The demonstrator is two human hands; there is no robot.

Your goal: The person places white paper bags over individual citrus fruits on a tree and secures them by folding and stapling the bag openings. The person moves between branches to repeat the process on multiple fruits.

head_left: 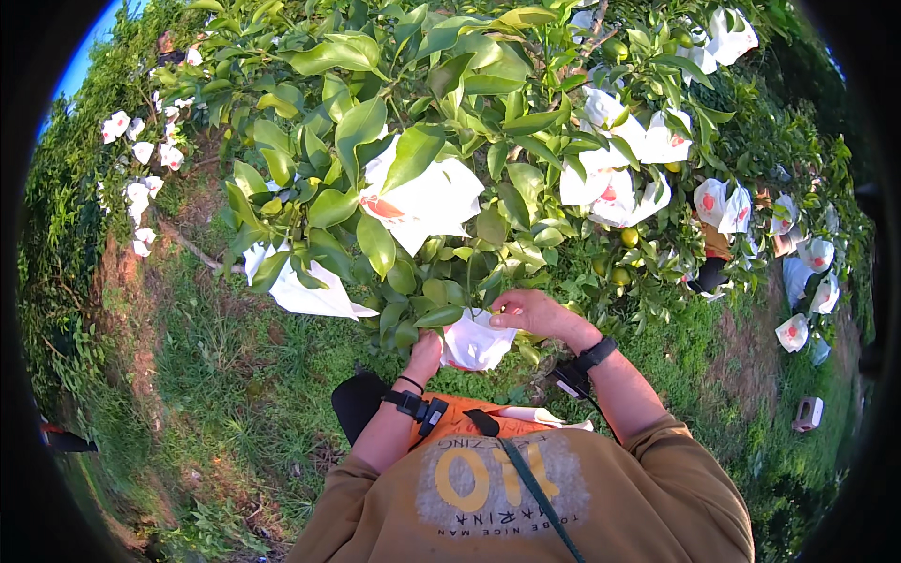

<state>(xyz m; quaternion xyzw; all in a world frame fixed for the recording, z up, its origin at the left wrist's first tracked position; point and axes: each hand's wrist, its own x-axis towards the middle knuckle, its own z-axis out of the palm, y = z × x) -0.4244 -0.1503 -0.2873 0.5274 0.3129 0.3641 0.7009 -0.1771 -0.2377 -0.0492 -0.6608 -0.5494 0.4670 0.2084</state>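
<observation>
A white paper bag (474,342) hangs low among the citrus leaves, just in front of my body. My right hand (516,310) has its fingers closed on the bag's upper edge, at the right. My left hand (425,352) is at the bag's left side, curled in under the leaves; what it grips is hidden. Directly above, leafy branches (361,141) carry a large white bag with a red mark (427,202) and another white bag (310,291) to the left. An orange pouch (441,413) with white sheets (535,416) sticking out sits at my waist.
More bagged fruit (610,188) and bare green fruit (629,236) are on branches at the right, with further bags (141,150) at the far left. Grass and soil (216,394) lie below. A pale box-like object (807,413) lies on the ground at the right.
</observation>
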